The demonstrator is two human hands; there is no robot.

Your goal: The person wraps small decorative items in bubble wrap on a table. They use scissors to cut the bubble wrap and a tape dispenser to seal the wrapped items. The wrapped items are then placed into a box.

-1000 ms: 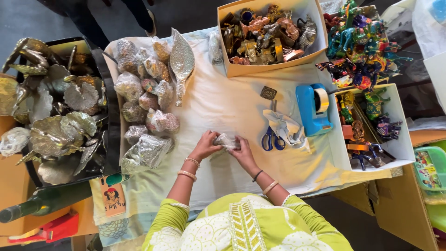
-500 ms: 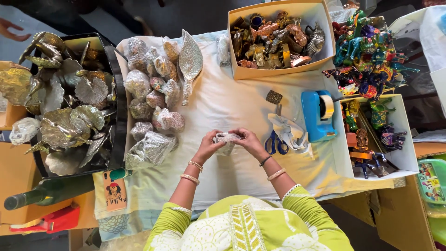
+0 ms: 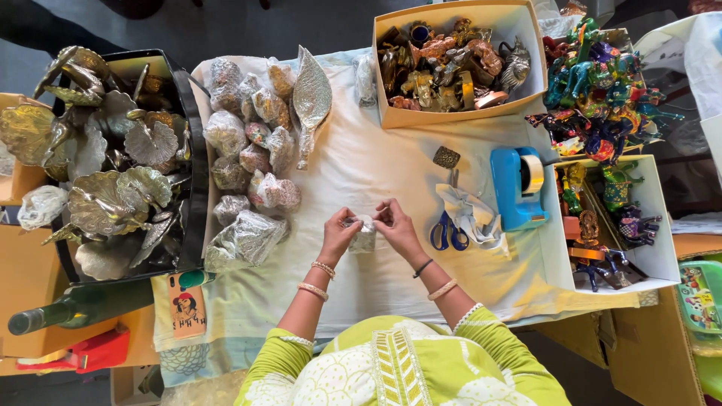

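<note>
My left hand point(image 3: 339, 235) and my right hand point(image 3: 393, 228) meet over the white cloth point(image 3: 361, 165) on the table. Between them they hold a small object wrapped in clear plastic point(image 3: 363, 238). Both hands pinch the top of the wrap with their fingertips. Blue-handled scissors point(image 3: 444, 230) and a crumpled clear bag point(image 3: 472, 213) lie just right of my right hand. A blue tape dispenser point(image 3: 517, 186) stands beyond them.
Several plastic-wrapped pieces point(image 3: 248, 162) are heaped at the left. A black bin point(image 3: 197, 162) of metal leaf dishes and a green bottle point(image 3: 90, 304) lie further left. A cardboard box point(image 3: 451, 114) of brass figurines and a white box point(image 3: 654, 225) of painted figures stand behind and to the right.
My hands have lifted slightly and come closer together at the top of the wrapped object. The view has shifted a little.
</note>
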